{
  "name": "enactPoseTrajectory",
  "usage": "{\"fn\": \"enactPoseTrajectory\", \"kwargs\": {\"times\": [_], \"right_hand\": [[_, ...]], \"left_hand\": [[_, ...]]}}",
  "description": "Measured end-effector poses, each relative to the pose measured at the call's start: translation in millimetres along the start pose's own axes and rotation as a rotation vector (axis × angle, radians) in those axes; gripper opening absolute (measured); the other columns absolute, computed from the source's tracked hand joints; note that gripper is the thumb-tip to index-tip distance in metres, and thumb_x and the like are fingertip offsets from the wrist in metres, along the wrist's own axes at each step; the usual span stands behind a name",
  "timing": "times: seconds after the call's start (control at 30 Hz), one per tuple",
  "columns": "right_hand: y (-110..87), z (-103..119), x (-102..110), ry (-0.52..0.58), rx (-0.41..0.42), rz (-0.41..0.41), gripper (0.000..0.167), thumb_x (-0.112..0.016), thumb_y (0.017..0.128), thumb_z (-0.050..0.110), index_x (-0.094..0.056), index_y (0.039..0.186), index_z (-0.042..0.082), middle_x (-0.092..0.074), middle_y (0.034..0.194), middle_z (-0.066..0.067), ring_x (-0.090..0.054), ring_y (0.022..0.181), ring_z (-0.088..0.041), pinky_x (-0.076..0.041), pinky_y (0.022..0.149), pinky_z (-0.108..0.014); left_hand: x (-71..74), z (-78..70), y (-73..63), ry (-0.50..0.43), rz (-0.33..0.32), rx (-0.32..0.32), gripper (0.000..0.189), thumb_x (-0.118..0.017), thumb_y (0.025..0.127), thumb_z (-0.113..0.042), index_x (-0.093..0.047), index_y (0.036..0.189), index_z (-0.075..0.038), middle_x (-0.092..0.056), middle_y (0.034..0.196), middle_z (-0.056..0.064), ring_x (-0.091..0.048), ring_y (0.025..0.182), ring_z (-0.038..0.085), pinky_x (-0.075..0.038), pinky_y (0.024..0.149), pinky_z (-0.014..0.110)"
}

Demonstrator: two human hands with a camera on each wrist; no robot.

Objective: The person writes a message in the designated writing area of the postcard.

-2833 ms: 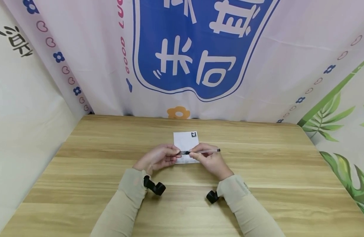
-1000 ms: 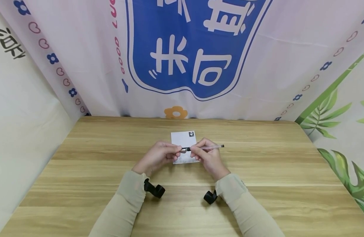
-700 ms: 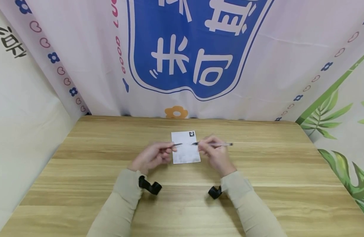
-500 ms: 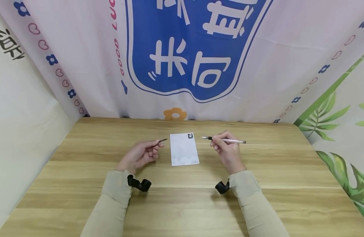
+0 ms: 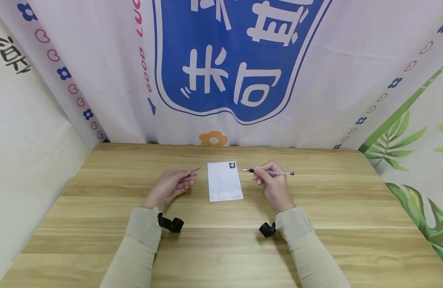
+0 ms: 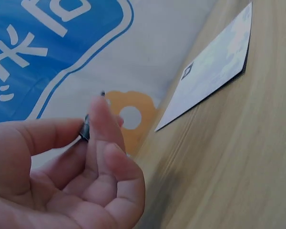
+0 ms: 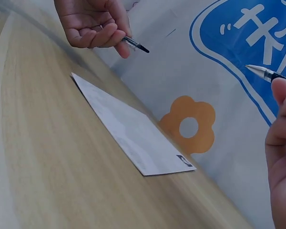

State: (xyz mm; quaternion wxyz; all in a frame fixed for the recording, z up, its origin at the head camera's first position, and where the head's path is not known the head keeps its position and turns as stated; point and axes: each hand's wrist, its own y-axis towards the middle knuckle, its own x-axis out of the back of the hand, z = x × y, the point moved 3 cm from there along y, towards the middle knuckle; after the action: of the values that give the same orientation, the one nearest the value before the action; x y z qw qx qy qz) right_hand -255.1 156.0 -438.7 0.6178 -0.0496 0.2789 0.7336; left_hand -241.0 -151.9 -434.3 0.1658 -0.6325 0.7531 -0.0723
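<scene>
Between the thumb and fingers of my left hand (image 5: 170,186) is a small dark pen cap (image 7: 135,45), its clip end pointing away from the hand. My right hand (image 5: 274,185) pinches an uncapped gel pen (image 5: 287,173) by its dark grip. The pen's silver tip (image 7: 260,71) is bare and points left, toward the card. A white card (image 5: 225,184), with a small dark stamp-like picture in its upper right corner, lies on the table between the two hands. Both hands are raised above the tabletop, one on each side of the card.
The wood-grain table (image 5: 221,256) reaches back to a printed curtain (image 5: 117,80) with a blue sign and an orange flower. Black camera mounts (image 5: 176,225) sit at both wrists, over beige sleeves (image 5: 135,248).
The cap has come off the pen, and the hands have drawn apart to either side of the card, uncovering it. Most recently the right hand has shifted slightly left.
</scene>
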Motion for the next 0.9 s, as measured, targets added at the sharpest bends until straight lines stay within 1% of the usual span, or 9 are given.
{"fn": "enactPoseTrajectory", "kwargs": {"times": [0.13,0.27,0.37,0.5,0.63,0.77,0.9], "right_hand": [[-1.1,-3.3,0.8,-0.006,-0.032,-0.018,0.026,-0.061,0.095,-0.01,-0.065,0.081,0.011,-0.07,0.073,-0.003,-0.06,0.06,-0.009,-0.046,0.054,-0.015],[-2.0,-6.0,1.1,-0.011,-0.055,-0.031,0.027,-0.059,0.096,-0.011,-0.064,0.081,0.011,-0.069,0.074,-0.002,-0.06,0.06,-0.009,-0.046,0.054,-0.016],[-2.5,-7.7,1.1,-0.006,-0.061,-0.038,0.028,-0.058,0.096,-0.012,-0.064,0.08,0.011,-0.069,0.073,-0.002,-0.06,0.06,-0.009,-0.046,0.053,-0.016],[-3.5,-9.5,1.9,-0.002,-0.074,-0.045,0.027,-0.059,0.096,-0.011,-0.064,0.081,0.011,-0.07,0.073,-0.002,-0.06,0.06,-0.008,-0.046,0.053,-0.015],[-4.3,-10.8,2.9,-0.012,-0.085,-0.059,0.025,-0.06,0.096,-0.009,-0.063,0.081,0.011,-0.069,0.073,-0.002,-0.059,0.059,-0.008,-0.046,0.053,-0.015],[-4.8,-12.2,3.7,-0.02,-0.092,-0.075,0.025,-0.061,0.096,-0.009,-0.062,0.081,0.011,-0.069,0.073,-0.002,-0.059,0.059,-0.008,-0.046,0.053,-0.015],[-5.3,-13.3,3.7,-0.031,-0.103,-0.084,0.025,-0.061,0.096,-0.009,-0.061,0.081,0.011,-0.069,0.073,-0.003,-0.059,0.059,-0.008,-0.046,0.052,-0.015]], "left_hand": [[8.8,0.9,0.6,0.032,-0.063,0.005,0.044,-0.048,0.108,-0.017,-0.049,0.14,0.013,-0.075,0.1,0.002,-0.07,0.085,0.004,-0.054,0.073,0.017],[15.3,2.2,0.9,0.081,-0.086,-0.012,0.045,-0.05,0.108,-0.019,-0.049,0.141,0.013,-0.075,0.104,0.003,-0.07,0.088,0.005,-0.054,0.075,0.019],[19.6,3.0,0.2,0.107,-0.09,-0.024,0.044,-0.05,0.108,-0.019,-0.051,0.138,0.013,-0.075,0.102,0.002,-0.071,0.088,0.005,-0.054,0.075,0.019],[24.3,3.1,-1.0,0.098,-0.091,-0.018,0.043,-0.051,0.108,-0.019,-0.053,0.136,0.013,-0.076,0.096,0.0,-0.071,0.085,0.004,-0.054,0.07,0.017],[29.1,2.3,-1.9,0.085,-0.11,-0.028,0.042,-0.051,0.108,-0.017,-0.051,0.136,0.014,-0.076,0.095,0.003,-0.071,0.082,0.004,-0.053,0.065,0.015],[33.6,2.1,-2.6,0.104,-0.135,-0.052,0.04,-0.052,0.107,-0.015,-0.052,0.133,0.015,-0.076,0.094,0.003,-0.072,0.081,0.005,-0.054,0.067,0.015],[37.1,1.9,-2.3,0.128,-0.16,-0.053,0.039,-0.053,0.107,-0.014,-0.053,0.132,0.015,-0.076,0.092,0.002,-0.073,0.08,0.006,-0.056,0.068,0.016]]}}
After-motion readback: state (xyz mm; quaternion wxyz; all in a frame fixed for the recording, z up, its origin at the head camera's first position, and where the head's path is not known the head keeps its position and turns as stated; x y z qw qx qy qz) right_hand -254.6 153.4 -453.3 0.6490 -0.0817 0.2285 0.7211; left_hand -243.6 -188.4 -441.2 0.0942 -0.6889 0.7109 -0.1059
